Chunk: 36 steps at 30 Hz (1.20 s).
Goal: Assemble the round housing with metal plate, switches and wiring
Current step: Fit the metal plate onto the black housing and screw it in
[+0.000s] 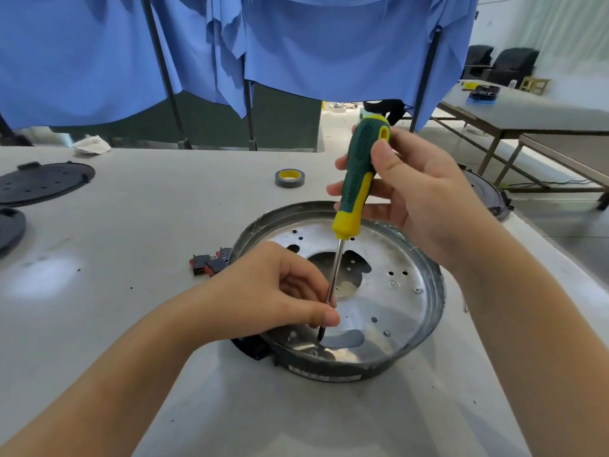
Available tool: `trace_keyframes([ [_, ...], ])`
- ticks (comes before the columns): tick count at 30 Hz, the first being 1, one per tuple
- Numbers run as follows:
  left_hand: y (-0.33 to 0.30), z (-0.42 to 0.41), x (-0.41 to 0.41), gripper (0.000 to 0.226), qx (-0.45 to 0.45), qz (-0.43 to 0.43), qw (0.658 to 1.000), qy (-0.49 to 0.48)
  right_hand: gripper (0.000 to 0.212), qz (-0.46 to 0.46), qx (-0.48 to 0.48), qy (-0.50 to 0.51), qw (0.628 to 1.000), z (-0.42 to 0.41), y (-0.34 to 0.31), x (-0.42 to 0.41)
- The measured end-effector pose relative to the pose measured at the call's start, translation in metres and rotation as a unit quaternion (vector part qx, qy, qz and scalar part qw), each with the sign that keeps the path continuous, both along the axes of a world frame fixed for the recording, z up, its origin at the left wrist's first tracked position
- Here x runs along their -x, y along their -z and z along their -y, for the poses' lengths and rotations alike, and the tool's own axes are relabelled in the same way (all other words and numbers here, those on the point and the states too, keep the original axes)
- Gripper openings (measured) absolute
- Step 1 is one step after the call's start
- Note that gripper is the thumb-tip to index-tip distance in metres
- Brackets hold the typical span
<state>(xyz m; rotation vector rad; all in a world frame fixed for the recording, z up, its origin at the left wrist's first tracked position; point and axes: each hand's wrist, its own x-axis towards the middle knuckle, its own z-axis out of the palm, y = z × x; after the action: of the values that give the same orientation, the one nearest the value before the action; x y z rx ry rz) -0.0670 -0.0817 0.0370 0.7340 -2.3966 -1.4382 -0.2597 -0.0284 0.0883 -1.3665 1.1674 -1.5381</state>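
The round housing (431,311) sits on the white table in front of me, with the shiny perforated metal plate (389,258) lying inside it. My right hand (418,189) grips the green and yellow handle of a screwdriver (359,173) held nearly upright over the plate. My left hand (280,291) pinches the steel shaft low down, just above the tip, which meets the plate near its front edge. Red and black switches (211,261) lie on the table just left of the housing.
A roll of grey tape (289,177) lies beyond the housing. Dark round covers (43,181) rest at the table's left edge, and another round part (487,192) shows behind my right wrist. Blue cloth hangs at the back; a second table stands at far right.
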Motion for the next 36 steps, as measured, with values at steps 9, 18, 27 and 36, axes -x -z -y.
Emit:
trace_keyframes([
  [9, -0.003, -0.007, -0.005, 0.013, 0.062, -0.011, 0.998, -0.022, 0.025, 0.009, 0.003, 0.000, 1.000, 0.002, 0.006, -0.002],
  [18, -0.001, -0.010, -0.006, 0.013, 0.065, -0.003, 0.998, -0.021, 0.038, -0.017, 0.018, -0.007, 1.000, -0.002, 0.009, -0.007],
  [27, -0.001, -0.007, -0.008, 0.015, 0.044, 0.000, 0.999, -0.008, 0.021, -0.043, 0.032, 0.001, 0.999, -0.009, 0.003, -0.014],
  [36, -0.002, -0.005, -0.008, 0.010, 0.038, 0.011, 0.999, 0.023, 0.040, -0.088, 0.073, -0.029, 0.993, -0.024, -0.009, -0.025],
])
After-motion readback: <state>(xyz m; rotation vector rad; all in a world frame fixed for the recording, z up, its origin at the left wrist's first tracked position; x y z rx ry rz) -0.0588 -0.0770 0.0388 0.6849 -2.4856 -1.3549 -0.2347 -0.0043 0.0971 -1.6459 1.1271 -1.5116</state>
